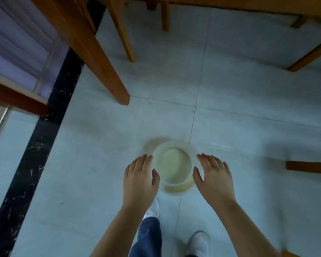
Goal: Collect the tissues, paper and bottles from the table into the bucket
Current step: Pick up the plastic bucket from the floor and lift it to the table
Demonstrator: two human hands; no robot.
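Note:
A pale yellowish translucent bucket (174,147) stands on the tiled floor, seen from above; I make out nothing inside it. My left hand (140,178) is spread open at the bucket's left side, and my right hand (214,178) is spread open at its right side. Both hands are close to the rim, and whether they touch it I cannot tell. No tissues, paper or bottles are in view, and the table top is out of frame.
A thick wooden table leg (100,62) comes down at the upper left of the bucket. Thinner wooden chair legs (165,17) stand behind, and another wooden piece (308,167) lies at right. A black marble strip (39,145) and door frame run along the left. My feet (198,243) are below.

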